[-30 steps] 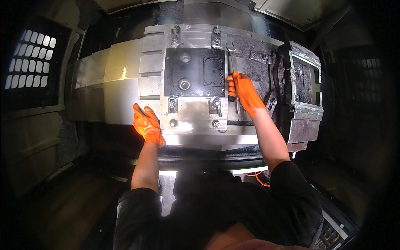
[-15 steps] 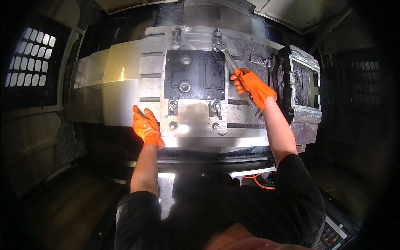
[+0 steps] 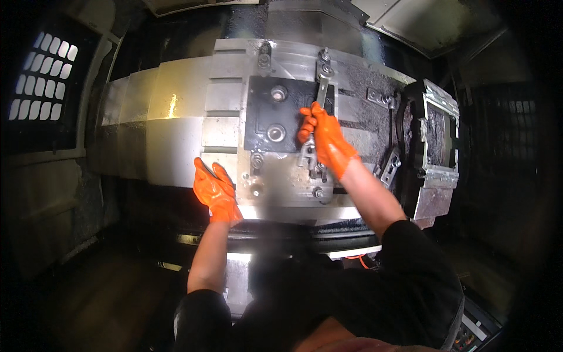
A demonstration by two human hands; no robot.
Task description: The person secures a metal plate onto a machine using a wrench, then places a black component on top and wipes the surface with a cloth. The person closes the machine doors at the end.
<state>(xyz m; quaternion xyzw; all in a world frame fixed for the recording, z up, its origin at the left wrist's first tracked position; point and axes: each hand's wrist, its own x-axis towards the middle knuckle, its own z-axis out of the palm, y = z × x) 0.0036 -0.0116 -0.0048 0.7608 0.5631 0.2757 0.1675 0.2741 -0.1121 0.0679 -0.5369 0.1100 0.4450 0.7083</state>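
My right hand (image 3: 327, 138), in an orange glove, is closed around the handle of a steel wrench (image 3: 322, 91). The wrench's far end sits at the nut of the far right clamp bolt (image 3: 325, 57), and its shaft crosses the right side of a dark rectangular plate (image 3: 261, 120) with two round holes. Below that hand, a near right clamp is partly covered. My left hand (image 3: 214, 190), also gloved in orange, lies against the front left edge of the slotted machine table (image 3: 220, 129), fingers stretched and holding nothing.
A second clamp bolt (image 3: 264, 60) stands at the far left of the plate, another (image 3: 257, 161) nearer me. To the right are loose clamp pieces (image 3: 389, 167) and an open rectangular metal frame (image 3: 440, 135). Metal chips litter the table's right part. Stepped metal covers (image 3: 173, 141) extend left.
My right hand has swung the wrench handle left and toward me, over the plate, while its far end stays at the same bolt. My left hand stays by the table edge; the view has shifted slightly.
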